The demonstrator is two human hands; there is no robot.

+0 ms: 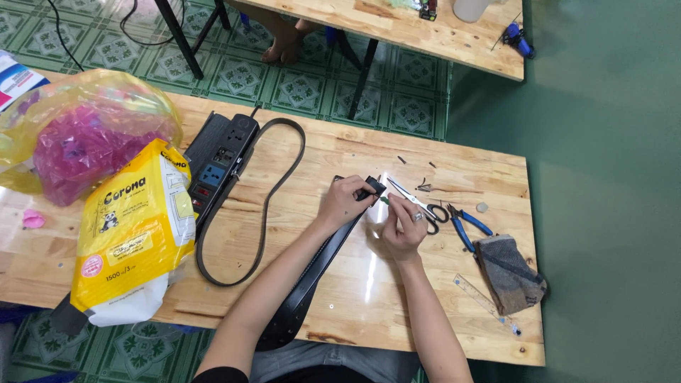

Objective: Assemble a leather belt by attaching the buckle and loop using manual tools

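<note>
- Our left hand [345, 201] is closed in a pinch on the end of a black belt [312, 273], right at its tip near the middle of the worktop [355, 284].
- The belt runs from that tip back toward us, diagonally, and drops over the near edge of the worktop.
- Our right hand [401, 221] is curled shut around a small green-handled tool [384, 201]; the tool tip sits at the belt end, just beside the left fingers. What kind of tool it is, we cannot tell.
- There is a ring on a right-hand finger.
- Scissors [418, 202] lie just beyond the right hand, blades open slightly, touching nothing we hold.
- Blue-handled pliers [464, 223] lie just right of the scissors.
- A grey folded cloth [509, 273] sits near the right edge, with a clear ruler [484, 301] beside it.
- A few small dark scraps [424, 186] are scattered past the scissors.
- A second, thinner belt [266, 206] forms a long loop left of our arms.
- A black power strip [220, 163] lies beside that loop, at the far edge.
- A yellow printed bag [131, 234] stands at the left, and a clear plastic bag of pink material [78, 135] is behind it.
- Another person's bare feet [284, 42] show under the far table [397, 28].
</note>
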